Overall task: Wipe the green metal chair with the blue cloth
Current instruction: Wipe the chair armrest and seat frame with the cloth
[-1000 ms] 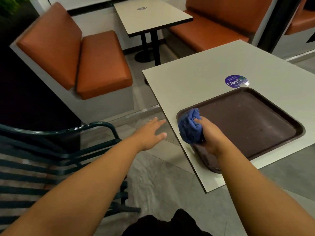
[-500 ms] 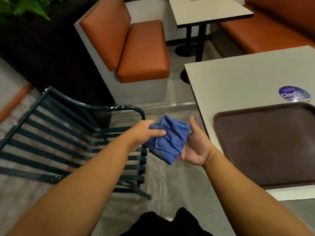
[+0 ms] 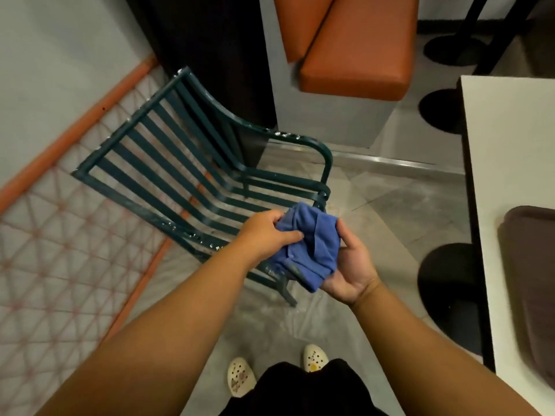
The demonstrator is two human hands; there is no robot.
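Held bunched blue terry cloth (image 3: 309, 244) between left hand (image 3: 265, 232) and cupped right hand (image 3: 350, 265), dark green slatted metal chair (image 3: 186, 172) at ten o'clock; best folded flat before wiping.

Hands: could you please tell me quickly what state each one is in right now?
Left hand: closed on the blue cloth, pinching its left side.
Right hand: palm up, cupping the blue cloth from beneath, thumb against its right edge.

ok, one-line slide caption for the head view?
Both hands, left and right, bunch the blue cloth above the green metal chair.
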